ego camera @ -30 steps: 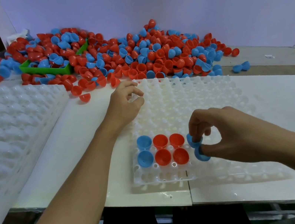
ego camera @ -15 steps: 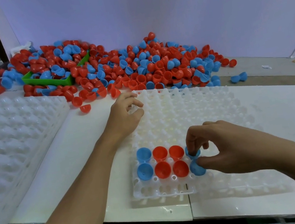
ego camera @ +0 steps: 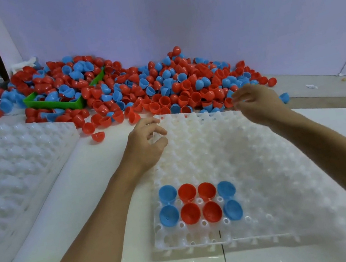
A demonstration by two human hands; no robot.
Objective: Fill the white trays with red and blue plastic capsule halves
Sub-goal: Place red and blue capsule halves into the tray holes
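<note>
Right hand (ego camera: 254,103) is now being reached to the pile (ego camera: 160,87), fingers loosely curled, empty — left hand (ego camera: 146,142) is being rested on the tray (ego camera: 255,174) corner; capsule halves — light, stiff, best pinched at rims.

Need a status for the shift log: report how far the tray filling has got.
Done: eight capsule halves, four blue and four red, sit in two rows near the white tray's front. In hand: right hand reaches at the pile; left hand rests on the tray. Left: most pockets.
</note>
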